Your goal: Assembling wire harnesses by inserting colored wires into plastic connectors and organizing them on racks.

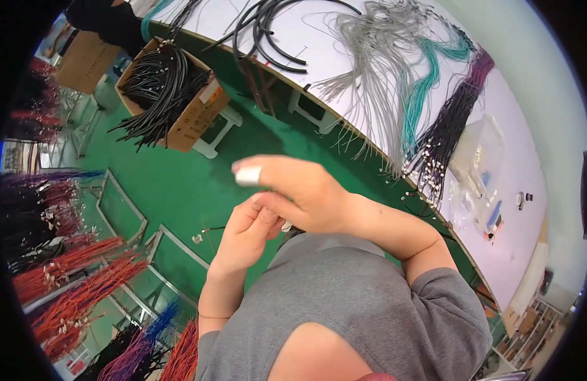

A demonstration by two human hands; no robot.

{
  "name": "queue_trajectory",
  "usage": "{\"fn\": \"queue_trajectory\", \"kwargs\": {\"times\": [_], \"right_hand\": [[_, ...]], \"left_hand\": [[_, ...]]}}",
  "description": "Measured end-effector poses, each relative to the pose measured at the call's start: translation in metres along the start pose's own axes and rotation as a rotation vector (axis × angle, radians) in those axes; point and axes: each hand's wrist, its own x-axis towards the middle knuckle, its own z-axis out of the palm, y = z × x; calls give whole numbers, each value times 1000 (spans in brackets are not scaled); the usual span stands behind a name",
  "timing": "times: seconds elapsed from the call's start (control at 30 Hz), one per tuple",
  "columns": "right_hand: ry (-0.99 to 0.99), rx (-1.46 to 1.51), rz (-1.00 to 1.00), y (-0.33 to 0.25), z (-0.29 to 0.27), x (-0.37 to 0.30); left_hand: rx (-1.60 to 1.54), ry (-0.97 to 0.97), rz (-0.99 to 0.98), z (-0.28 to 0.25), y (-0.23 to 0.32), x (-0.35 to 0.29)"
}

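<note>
My hands meet in front of my waist. My left hand [244, 233] is closed, with thumb and fingers pinched together. A thin dark wire [213, 228] with a small pale connector [197, 239] sticks out to its left and runs up to the hand; its other part is hidden behind the fingers. My right hand [300, 192] lies across just above, its fingers stretched out and slightly blurred, its thumb against the left fingertips. White tape [248, 176] wraps one right finger. I see nothing held in the right hand.
A white table [515, 254] curves along the right, bearing grey, teal [423, 82] and black wire bundles [449, 120], black tubing [262, 38] and a plastic bag [481, 152]. A cardboard box [192, 124] of black cables stands ahead left. Metal racks [125, 206] hold coloured wires at left.
</note>
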Motion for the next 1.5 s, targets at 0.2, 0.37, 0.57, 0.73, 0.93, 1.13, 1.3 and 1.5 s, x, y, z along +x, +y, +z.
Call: {"fn": "queue_trajectory", "kwargs": {"times": [0.2,0.37,0.57,0.73,0.93,1.13,1.3,1.5], "right_hand": [[-259,264,258,33,-36,-14],[164,419,755,184,-112,-57],[17,-624,857,311,-175,-77],[-72,-658,899,327,-169,-57],[217,-183,1133,329,-187,-67],[825,483,959,289,-210,-65],[836,860,908,212,-181,-51],[849,950,936,146,-136,-79]], "left_hand": [[107,116,-21,18,-19,41],[-244,419,26,26,-30,69],[-238,638,148,30,-42,91],[-393,728,74,38,-58,116],[-735,604,-112,24,-76,145],[-453,394,-442,28,-82,179],[-308,118,-553,47,-88,206],[-528,273,-189,32,-56,225]]}}
